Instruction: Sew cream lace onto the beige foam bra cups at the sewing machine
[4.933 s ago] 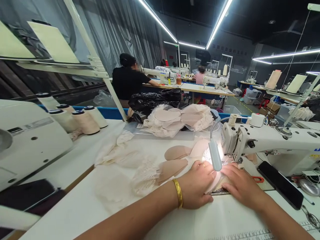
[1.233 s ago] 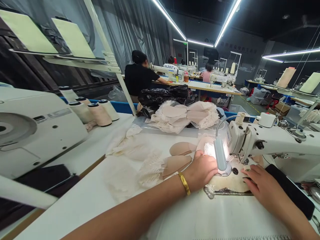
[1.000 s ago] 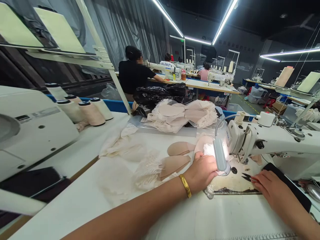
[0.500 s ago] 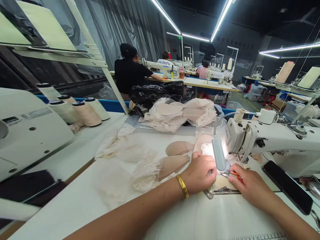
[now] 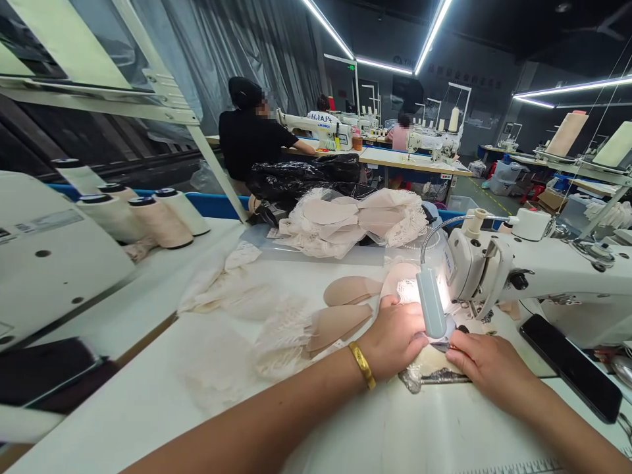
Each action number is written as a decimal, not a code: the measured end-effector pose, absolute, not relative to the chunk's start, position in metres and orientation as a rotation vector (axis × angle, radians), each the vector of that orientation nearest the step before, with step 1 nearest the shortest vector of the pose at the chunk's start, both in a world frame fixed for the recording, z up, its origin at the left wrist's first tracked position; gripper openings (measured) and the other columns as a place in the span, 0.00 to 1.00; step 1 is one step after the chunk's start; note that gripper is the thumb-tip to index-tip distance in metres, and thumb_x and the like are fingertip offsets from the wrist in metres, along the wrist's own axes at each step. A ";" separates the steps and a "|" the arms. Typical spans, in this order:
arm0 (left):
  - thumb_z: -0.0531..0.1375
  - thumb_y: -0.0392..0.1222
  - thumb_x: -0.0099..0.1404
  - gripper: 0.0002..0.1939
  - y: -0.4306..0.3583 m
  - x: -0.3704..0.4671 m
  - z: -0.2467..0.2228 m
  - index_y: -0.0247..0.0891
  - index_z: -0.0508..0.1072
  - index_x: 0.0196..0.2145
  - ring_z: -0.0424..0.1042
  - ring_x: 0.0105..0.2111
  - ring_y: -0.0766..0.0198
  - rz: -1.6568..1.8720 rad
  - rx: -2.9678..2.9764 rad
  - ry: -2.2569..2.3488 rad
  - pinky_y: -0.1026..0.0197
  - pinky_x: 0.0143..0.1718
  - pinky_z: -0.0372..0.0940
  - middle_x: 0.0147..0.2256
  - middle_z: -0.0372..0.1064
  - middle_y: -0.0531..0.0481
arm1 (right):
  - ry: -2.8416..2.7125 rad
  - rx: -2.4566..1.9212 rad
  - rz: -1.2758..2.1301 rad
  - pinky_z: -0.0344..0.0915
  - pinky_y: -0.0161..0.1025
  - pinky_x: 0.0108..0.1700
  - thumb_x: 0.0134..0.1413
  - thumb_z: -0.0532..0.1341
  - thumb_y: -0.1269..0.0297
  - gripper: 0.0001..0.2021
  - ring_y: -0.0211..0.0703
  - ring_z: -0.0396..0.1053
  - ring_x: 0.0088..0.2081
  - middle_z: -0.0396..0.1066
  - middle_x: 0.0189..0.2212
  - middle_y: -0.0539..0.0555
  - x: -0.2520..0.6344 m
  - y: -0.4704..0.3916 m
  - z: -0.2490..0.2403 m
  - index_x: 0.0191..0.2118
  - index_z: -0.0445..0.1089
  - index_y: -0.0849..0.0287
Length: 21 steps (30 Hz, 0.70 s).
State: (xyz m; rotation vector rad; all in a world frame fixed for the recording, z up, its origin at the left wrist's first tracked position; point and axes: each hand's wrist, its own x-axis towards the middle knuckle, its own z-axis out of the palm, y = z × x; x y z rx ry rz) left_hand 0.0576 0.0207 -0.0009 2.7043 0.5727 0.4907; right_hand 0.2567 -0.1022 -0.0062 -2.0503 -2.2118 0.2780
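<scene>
Under the lamp (image 5: 431,304) of the white sewing machine (image 5: 553,266), my left hand (image 5: 395,336) presses its closed fingers on pale lace fabric (image 5: 407,288). A gold bangle is on that wrist. My right hand (image 5: 486,359) is closed round a small tool with a dark tip and a bit of orange, mostly hidden by the fingers. Its tip lies close to the left fingertips, beside the machine's needle area. Beige cup pieces (image 5: 340,326) and sheer lace (image 5: 281,339) lie left of my left hand.
A pile of lace pieces (image 5: 345,220) sits behind on plastic. A black phone (image 5: 570,365) lies right of my right hand. Thread cones (image 5: 160,220) and another machine (image 5: 54,257) stand at the left. Other people sit at machines farther back, one in black (image 5: 251,135).
The view has shifted slightly. In my right hand, the tool has turned so that its orange part is mostly covered and a dark part shows. My left hand stays on the fabric.
</scene>
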 end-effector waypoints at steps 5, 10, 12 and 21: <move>0.58 0.33 0.64 0.07 0.018 0.056 0.005 0.40 0.75 0.32 0.70 0.34 0.62 0.469 2.629 0.591 0.48 0.52 0.52 0.32 0.75 0.55 | -2.216 -1.918 0.365 0.52 0.37 0.32 0.74 0.51 0.59 0.12 0.45 0.69 0.32 0.74 0.32 0.48 0.264 -0.106 -0.003 0.38 0.66 0.52; 0.56 0.34 0.65 0.09 0.016 0.054 0.011 0.38 0.75 0.30 0.67 0.33 0.63 0.411 2.619 0.569 0.49 0.51 0.53 0.30 0.73 0.53 | -2.161 -1.873 0.536 0.52 0.36 0.33 0.74 0.50 0.59 0.11 0.42 0.66 0.32 0.70 0.29 0.46 0.268 -0.108 0.006 0.39 0.66 0.51; 0.56 0.34 0.63 0.09 0.015 0.052 0.012 0.38 0.75 0.28 0.66 0.33 0.63 0.393 2.620 0.571 0.49 0.50 0.53 0.30 0.72 0.52 | -2.136 -1.910 0.534 0.51 0.36 0.32 0.74 0.50 0.57 0.12 0.42 0.64 0.29 0.66 0.26 0.45 0.268 -0.108 0.007 0.38 0.64 0.52; 0.55 0.34 0.60 0.08 0.014 0.051 0.003 0.39 0.73 0.28 0.66 0.32 0.63 0.516 2.650 0.579 0.51 0.47 0.53 0.29 0.72 0.52 | -2.132 -2.107 0.388 0.48 0.37 0.32 0.74 0.47 0.53 0.13 0.45 0.64 0.29 0.67 0.25 0.47 0.266 -0.105 -0.003 0.40 0.62 0.51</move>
